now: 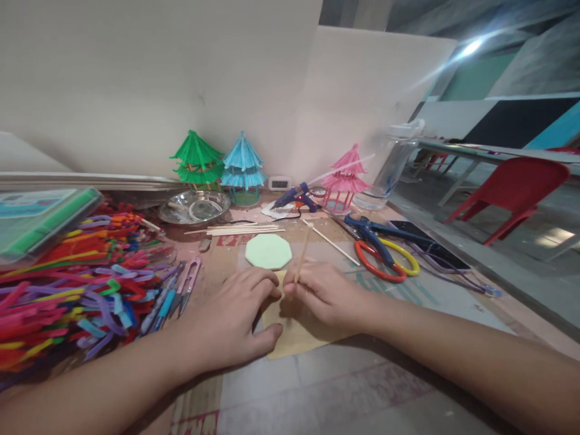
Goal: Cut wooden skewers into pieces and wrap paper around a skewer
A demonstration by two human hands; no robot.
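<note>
My right hand is closed around a thin wooden stick, which stands up out of the fist, slightly tilted. Beside it my left hand rests over a tan sheet, fingers a little bent and thumb apart, with nothing held. Just beyond the hands lies a pale green octagonal piece. Behind that, several more wooden sticks are laid side by side, and a single stick lies to the right.
At left are piled pipe cleaners, a plastic box and thread snips. Pliers, scissors and a phone lie right. Behind stand a metal dish, glue gun and green, blue, pink pavilions.
</note>
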